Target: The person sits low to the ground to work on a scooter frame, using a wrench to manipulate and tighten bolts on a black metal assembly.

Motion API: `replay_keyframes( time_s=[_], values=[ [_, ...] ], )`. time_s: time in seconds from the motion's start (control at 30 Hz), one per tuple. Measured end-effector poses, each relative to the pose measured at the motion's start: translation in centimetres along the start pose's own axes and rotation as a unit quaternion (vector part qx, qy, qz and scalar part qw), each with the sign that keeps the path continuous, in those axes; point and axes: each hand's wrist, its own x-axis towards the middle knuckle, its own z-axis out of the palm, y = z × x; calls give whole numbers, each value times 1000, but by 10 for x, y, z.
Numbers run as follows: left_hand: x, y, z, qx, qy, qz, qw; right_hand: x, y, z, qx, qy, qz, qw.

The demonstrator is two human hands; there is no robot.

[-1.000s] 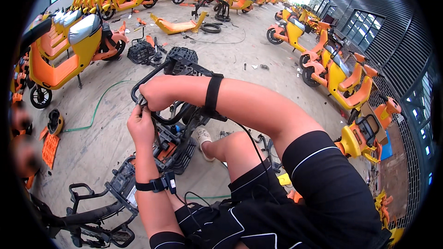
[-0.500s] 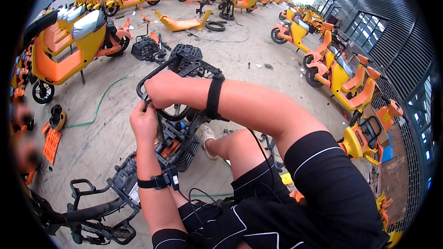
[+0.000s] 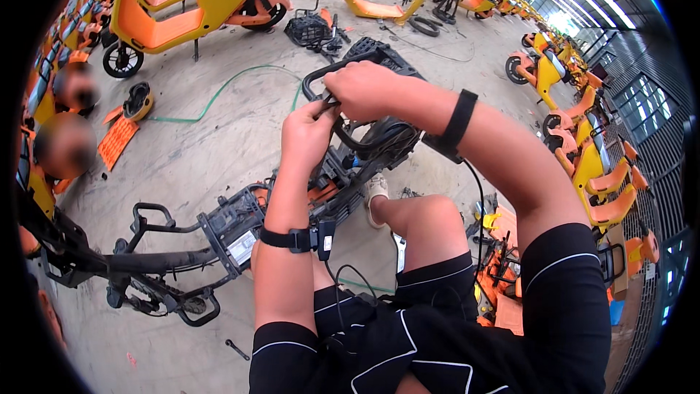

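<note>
In front of me lies a stripped scooter frame (image 3: 157, 259), black, with its tubular rear rail (image 3: 315, 76) toward the far end. My right hand (image 3: 361, 91) is closed at the rail, palm side hidden. Just left of it and below, my left hand (image 3: 305, 135) pinches with thumb and fingers. A small dark piece (image 3: 329, 102) shows between the two hands; its kind is too hidden to tell. Black straps circle both my forearms, and the left one carries a small black box (image 3: 324, 241) with a cable.
A wrench (image 3: 237, 350) lies on the floor at the lower left. A yellow helmet (image 3: 138, 101), an orange panel (image 3: 117, 142) and a green hose (image 3: 211, 101) are to the left. Yellow scooters (image 3: 182, 14) stand in rows. Loose orange parts (image 3: 503, 277) lie right of my knee.
My view has swung, so the scene sits farther right and the wrench has come into sight. Both hands remain together at the rail, their grip much the same.
</note>
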Motion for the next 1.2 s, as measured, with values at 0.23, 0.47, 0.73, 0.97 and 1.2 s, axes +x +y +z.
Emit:
replay_keyframes(
  time_s=[0.23,0.47,0.73,0.97,1.2],
  values=[
    [5,1,-5,-15,-40,-46,998,-2,3,-3,9,12,-25,1000],
    [8,-4,-3,-72,-66,-23,995,0,12,3,15,34,-61,997],
    [2,1,-4,-58,-49,-38,996,9,14,3,3,39,-98,994],
    [1,-11,2,-24,-17,-17,999,17,29,3,-11,84,-229,970],
    [0,-9,-3,-19,-32,4,999,33,42,1,-141,224,-425,866]
  ],
)
